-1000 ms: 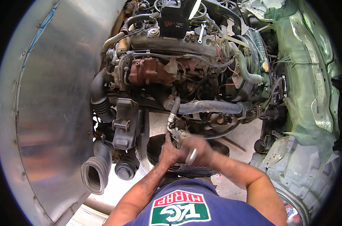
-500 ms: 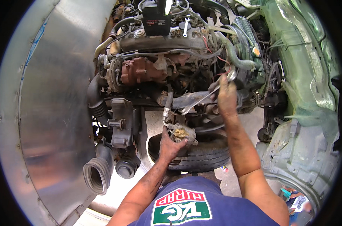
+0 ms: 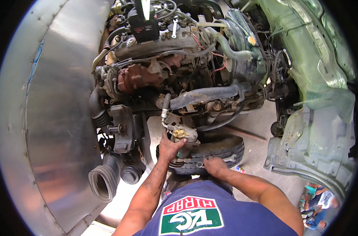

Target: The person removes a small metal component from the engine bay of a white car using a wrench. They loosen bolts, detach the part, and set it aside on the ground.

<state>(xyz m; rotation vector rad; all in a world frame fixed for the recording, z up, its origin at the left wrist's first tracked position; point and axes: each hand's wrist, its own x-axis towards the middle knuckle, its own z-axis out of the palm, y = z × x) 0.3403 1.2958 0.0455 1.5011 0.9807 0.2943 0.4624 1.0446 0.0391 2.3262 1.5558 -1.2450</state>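
Note:
My left hand point(image 3: 171, 148) is closed round a grey metal pump-like part point(image 3: 190, 135) with a yellowish patch on its face. A hose with a crimped metal fitting point(image 3: 165, 113) runs from that part up toward the engine point(image 3: 147, 76). To its right, my right hand point(image 3: 215, 166) is closed on a combination wrench point(image 3: 230, 159), low against the tyre point(image 3: 222, 147). The wrench's ring end shows left of my fingers and its other end to the right; my hand hides the middle.
Another wrench point(image 3: 174, 28) lies on top of the engine, beside a black box point(image 3: 145, 29). A metal panel point(image 3: 64, 110) walls the left side, green bodywork point(image 3: 309, 129) the right. A ribbed rubber duct point(image 3: 102, 183) sticks out at lower left. People point(image 3: 319, 204) are at lower right.
My right hand has come down with the wrench, from beside the engine's right side to the tyre. My left hand still holds the metal part. The view has shifted slightly.

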